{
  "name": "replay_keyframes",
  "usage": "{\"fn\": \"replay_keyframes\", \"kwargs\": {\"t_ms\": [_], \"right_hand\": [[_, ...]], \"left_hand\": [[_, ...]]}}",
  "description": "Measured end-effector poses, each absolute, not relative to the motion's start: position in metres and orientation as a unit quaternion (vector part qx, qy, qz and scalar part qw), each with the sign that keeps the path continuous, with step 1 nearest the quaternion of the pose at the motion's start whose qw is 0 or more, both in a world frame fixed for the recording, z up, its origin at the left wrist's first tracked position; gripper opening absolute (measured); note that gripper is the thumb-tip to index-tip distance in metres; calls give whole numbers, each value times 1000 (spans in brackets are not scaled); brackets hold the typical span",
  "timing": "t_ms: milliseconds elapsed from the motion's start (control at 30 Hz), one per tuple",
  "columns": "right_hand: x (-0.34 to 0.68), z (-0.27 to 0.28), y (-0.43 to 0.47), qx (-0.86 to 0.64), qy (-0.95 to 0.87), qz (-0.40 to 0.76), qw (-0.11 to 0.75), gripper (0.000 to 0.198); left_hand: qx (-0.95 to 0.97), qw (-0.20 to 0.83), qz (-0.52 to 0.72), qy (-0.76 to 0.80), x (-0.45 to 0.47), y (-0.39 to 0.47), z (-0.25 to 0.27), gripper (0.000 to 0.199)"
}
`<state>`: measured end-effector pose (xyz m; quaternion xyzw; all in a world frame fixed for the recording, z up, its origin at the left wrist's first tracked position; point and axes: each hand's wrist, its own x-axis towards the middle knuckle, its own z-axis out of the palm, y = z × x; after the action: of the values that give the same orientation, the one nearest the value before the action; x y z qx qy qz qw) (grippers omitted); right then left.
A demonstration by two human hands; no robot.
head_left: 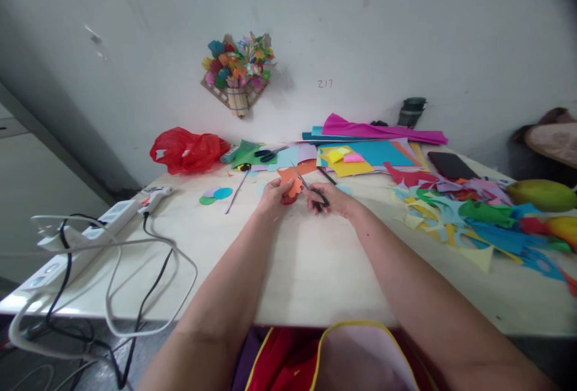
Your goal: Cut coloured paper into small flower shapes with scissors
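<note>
In the head view my left hand (274, 194) pinches a piece of orange paper (292, 181) with a scalloped edge. Black-handled scissors (320, 199) are in my right hand (336, 200), its fingers wrapped around the handles. The scissor blades point up and left, at the right edge of the orange paper. Whether the blades touch the paper I cannot tell. A small red piece shows just under my left fingers. Behind the hands lies more orange paper (311, 167). Paper circles, among them a blue circle (222, 193), lie to the left.
Power strips (85, 241) with loose cables cover the left side. A red plastic bag (187, 149), a second pair of scissors (269, 154) and coloured sheets (374, 154) lie at the back. Paper scraps (489, 214), a phone (451, 165) and a mango-like fruit (541, 195) are right.
</note>
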<state>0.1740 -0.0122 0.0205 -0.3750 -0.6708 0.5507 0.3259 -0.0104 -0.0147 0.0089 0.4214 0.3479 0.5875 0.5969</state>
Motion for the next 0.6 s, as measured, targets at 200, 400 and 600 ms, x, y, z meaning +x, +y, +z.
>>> {"fn": "replay_keyframes", "kwargs": {"t_ms": [200, 400, 600], "right_hand": [[172, 23, -15, -390, -665, 548, 323, 28], [170, 19, -14, -383, -665, 547, 334, 26], [169, 21, -16, -384, -662, 545, 342, 26]], "left_hand": [[394, 603, 595, 355, -7, -18, 12, 35], [362, 611, 610, 352, -4, -20, 14, 28], [338, 621, 611, 357, -5, -18, 11, 26]]}}
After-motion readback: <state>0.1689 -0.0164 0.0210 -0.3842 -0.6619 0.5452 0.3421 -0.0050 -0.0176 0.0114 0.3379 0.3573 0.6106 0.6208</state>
